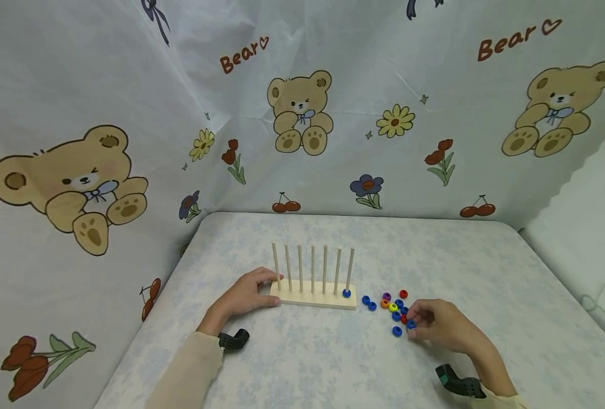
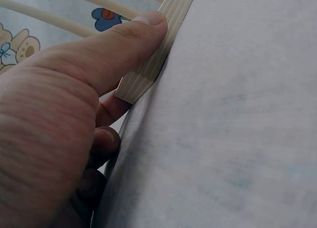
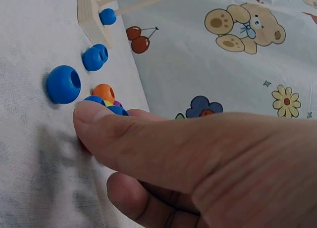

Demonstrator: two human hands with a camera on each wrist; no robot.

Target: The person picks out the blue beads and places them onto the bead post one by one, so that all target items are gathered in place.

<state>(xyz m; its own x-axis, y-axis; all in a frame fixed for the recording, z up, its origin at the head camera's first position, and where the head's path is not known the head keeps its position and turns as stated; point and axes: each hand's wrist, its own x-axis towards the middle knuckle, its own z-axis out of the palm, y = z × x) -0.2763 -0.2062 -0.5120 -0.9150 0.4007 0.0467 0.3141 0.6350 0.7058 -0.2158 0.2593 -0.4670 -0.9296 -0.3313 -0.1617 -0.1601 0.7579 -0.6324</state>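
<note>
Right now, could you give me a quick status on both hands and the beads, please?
Left hand grips the peg rack. Right hand pinches a blue bead from the loose beads. One blue bead on the end peg.

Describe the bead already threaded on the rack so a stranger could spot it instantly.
Find the wooden peg rack in the middle of the table. At the foot of its rightmost peg sits one blue bead. Every other bead lies loose on the table.

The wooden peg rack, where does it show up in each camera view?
Head: wooden peg rack stands centre, left hand at its left end.
Left wrist: only its base edge, top centre, under the thumb.
Right wrist: base corner top left.
Shared landmark: the rack's base; its blue bead shows in two views.
</note>
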